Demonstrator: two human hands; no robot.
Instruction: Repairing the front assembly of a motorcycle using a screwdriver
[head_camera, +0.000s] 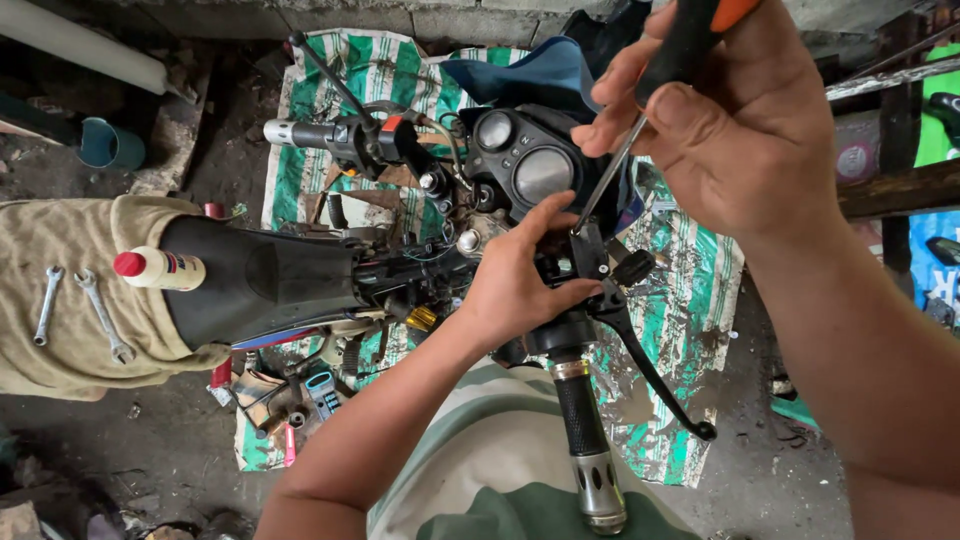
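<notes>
From where I watched, a stripped motorcycle (300, 275) lay across the middle of the scene, its black body running left to right over a green-and-white striped sheet (690, 300) spread on the floor. A tan cloth (60, 250) covered its left end, with two spanners (75, 310) and a small red-capped bottle (158, 268) resting on it. The round gauges (525, 155) sat at the far centre, the far handlebar grip (300, 133) pointed left, and the near handlebar grip (585, 440) reached toward me with its black lever (650, 370) swinging out to the right.

My left hand (520, 285) wrapped around the switch housing (575, 262) where that near bar met the body, fingers closed on it, thumb on top. My right hand (730, 130) hovered just above and to the right, gripping a screwdriver (640, 120) by its black-and-orange handle. The shaft slanted down and left, its tip touching the housing right beside my left thumb.
</notes>
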